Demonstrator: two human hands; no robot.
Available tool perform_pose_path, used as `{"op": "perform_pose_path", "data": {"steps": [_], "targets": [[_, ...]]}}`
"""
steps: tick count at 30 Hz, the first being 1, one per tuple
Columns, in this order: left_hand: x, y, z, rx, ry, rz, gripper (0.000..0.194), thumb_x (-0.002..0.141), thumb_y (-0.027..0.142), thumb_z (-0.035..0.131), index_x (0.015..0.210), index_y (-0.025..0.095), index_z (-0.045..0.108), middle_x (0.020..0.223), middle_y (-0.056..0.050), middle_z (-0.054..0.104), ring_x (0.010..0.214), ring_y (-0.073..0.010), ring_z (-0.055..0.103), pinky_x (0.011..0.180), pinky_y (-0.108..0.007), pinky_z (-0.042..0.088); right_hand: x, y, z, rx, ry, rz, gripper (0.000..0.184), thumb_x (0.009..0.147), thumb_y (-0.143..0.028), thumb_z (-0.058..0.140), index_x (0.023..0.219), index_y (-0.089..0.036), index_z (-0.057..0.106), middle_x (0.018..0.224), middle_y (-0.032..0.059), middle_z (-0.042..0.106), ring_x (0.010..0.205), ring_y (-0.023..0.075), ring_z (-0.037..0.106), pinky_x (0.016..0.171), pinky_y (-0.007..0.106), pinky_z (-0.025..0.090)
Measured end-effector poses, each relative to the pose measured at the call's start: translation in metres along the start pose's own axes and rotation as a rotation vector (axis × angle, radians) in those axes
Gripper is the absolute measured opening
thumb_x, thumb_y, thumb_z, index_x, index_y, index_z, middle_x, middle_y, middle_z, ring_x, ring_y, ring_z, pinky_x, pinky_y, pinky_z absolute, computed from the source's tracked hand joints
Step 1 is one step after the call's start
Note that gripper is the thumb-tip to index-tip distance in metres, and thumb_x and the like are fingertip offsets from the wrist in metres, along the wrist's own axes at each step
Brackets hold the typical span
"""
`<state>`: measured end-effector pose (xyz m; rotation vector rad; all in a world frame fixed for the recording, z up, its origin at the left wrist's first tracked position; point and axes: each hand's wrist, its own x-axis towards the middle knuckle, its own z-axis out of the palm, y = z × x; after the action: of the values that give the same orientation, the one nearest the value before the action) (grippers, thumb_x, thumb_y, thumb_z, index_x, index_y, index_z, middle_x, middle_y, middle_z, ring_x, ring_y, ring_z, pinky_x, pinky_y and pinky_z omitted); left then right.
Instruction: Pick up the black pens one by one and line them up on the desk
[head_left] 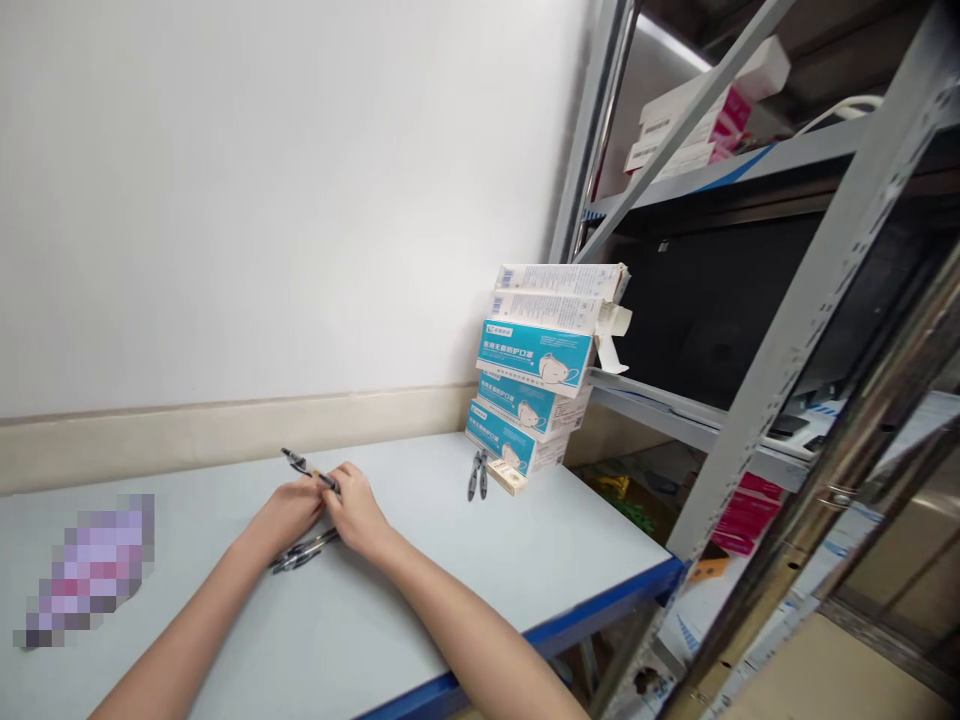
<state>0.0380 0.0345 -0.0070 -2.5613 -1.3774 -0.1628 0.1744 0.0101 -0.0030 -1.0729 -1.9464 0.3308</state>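
Well, inside the blue edge (600, 608) that bounds us at near right, loose pens (301, 555) lie on the table (420, 500) between our forearms (442, 605), likely left to handle. Past them our left hand (298, 506) and right hand (358, 510) both grasp a black pen (295, 461), so we judge the work midway, though our grip hides whether it is whole. Beyond, two pens (472, 478), perhaps done, rest by a small box (508, 476) before the stacked mask boxes (517, 350), leaving us room to move between there and our hands, with the wall (285, 200) behind
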Motion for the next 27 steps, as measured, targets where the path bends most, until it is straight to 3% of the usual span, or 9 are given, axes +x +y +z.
{"op": "perform_pose_path", "data": {"steps": [9,13,27], "targets": [[0.0,-0.005,0.001,-0.063,-0.011,-0.041,0.03,0.081,0.011,0.035,0.102,0.013,0.058,0.105,-0.015,0.059,0.095,-0.0217,0.058,0.077,-0.032,0.046,0.005,-0.012,-0.005,0.099,-0.014,0.051,0.016,0.084,-0.013,0.043,0.075,-0.014,0.057,0.08,0.0043,0.058,0.078,0.014,0.053,0.078,0.025,0.041],[0.003,-0.007,0.007,-0.02,-0.031,-0.025,0.028,0.081,0.011,0.037,0.099,0.012,0.058,0.101,-0.015,0.059,0.095,-0.0215,0.057,0.079,-0.032,0.046,0.005,-0.009,-0.007,0.124,-0.002,0.115,0.015,0.085,-0.017,0.043,0.082,-0.015,0.057,0.085,0.0053,0.06,0.082,0.0148,0.054,0.079,0.026,0.04],[0.001,-0.008,0.007,0.054,-0.026,0.021,0.026,0.083,0.012,0.036,0.095,0.01,0.059,0.097,-0.016,0.058,0.092,-0.0217,0.056,0.073,-0.031,0.047,0.006,-0.006,-0.002,0.182,-0.034,0.128,0.018,0.084,-0.016,0.046,0.081,-0.015,0.063,0.085,0.0041,0.063,0.083,0.0135,0.054,0.08,0.024,0.039]]}}
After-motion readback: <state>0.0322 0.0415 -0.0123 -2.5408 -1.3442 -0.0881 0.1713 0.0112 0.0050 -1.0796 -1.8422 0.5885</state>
